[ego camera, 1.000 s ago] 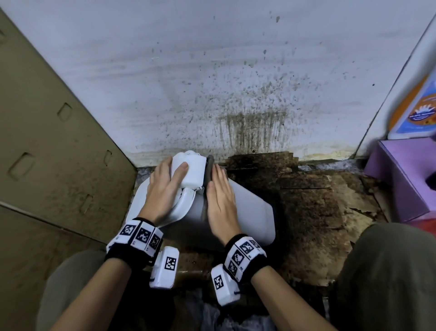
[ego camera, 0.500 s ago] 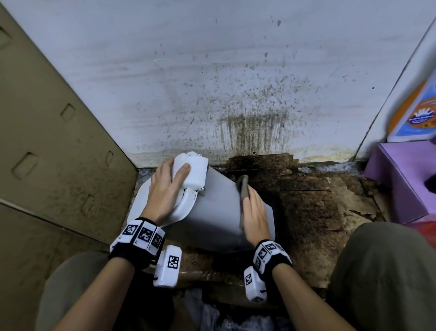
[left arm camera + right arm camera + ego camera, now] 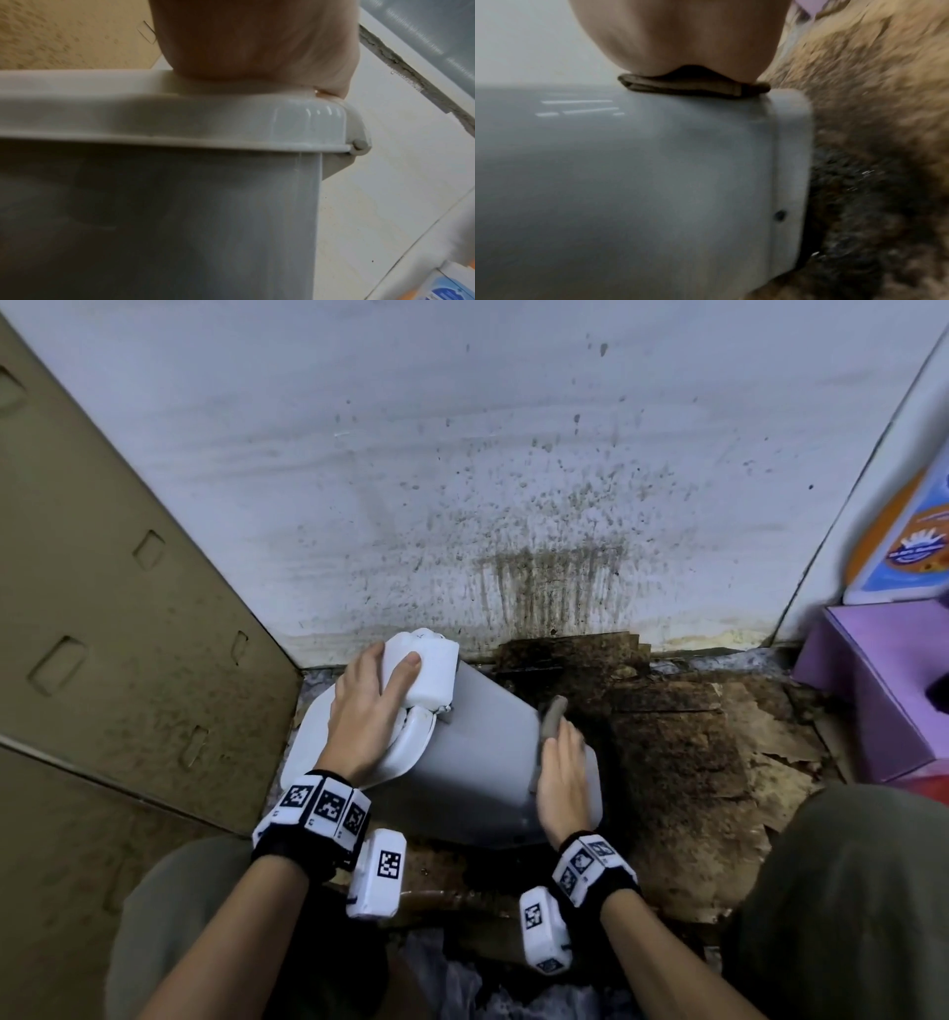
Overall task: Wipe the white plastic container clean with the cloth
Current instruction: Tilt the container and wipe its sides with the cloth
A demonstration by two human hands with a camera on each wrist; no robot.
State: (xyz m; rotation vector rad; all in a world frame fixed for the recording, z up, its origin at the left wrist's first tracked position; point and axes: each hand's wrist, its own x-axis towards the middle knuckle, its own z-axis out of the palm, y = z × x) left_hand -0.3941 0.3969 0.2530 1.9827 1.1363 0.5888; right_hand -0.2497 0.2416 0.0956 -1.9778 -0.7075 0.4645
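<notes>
The white plastic container (image 3: 477,752) lies tipped on its side on the floor (image 3: 693,762), in the back left corner where the stained wall (image 3: 462,480) meets a cardboard panel (image 3: 128,634). The left hand (image 3: 369,711) holds it steady at the lid end, fingers curled over the white block (image 3: 429,667) on top, palm against the rim. The right hand (image 3: 562,775) lies flat with straight fingers, pressing the brown cloth (image 3: 552,724) onto the upper side of the container; the right wrist view shows the folded cloth (image 3: 693,88) pinned under the palm, right at the base-end corner.

A second ago that hand and cloth sat up beside the white block; they have since swept the whole length of the side to the base end (one full stroke, I judge). That face looks covered, so another face probably needs turning up next, while the left hand's hold has not shifted.
</notes>
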